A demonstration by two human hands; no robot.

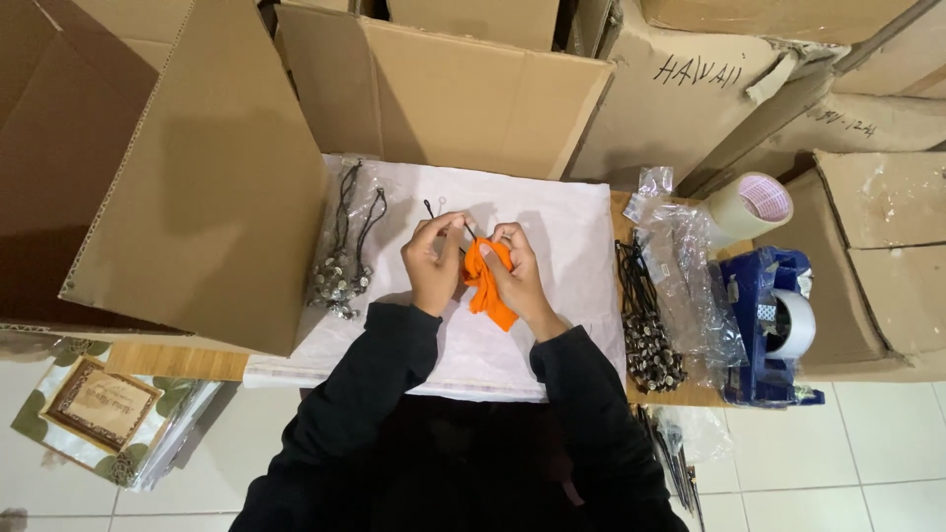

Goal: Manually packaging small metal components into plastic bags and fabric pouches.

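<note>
Here, from the head view, I see both hands meeting over the white sheet (552, 256) that covers the counter (177, 363). My right hand (519, 271) is closed around an orange cloth (485, 281), thumb pressing it against the fingers; the cloth bunches at the fingertips and its long axis runs down and slightly outward, hanging toward my right wrist. My left hand (434, 261) sits just beside it, fingers pinched shut on a thin black cord (431, 208) whose far end pokes away from me, past the knuckles. The cord's near end is hidden between the two hands, so I cannot tell whether it already touches the cloth. The two hands touch or nearly touch at the fingertips, and the cloth lies to the right of the left hand, the closer grip being the right one.

Out beyond my left hand lies a bundle of black-corded charms (340, 266); beyond my right hand, a second bundle (645, 330), clear plastic bags (690, 266), a tape roll (751, 205) and a blue tape dispenser (774, 325). Cardboard boxes (443, 89) stand around.
</note>
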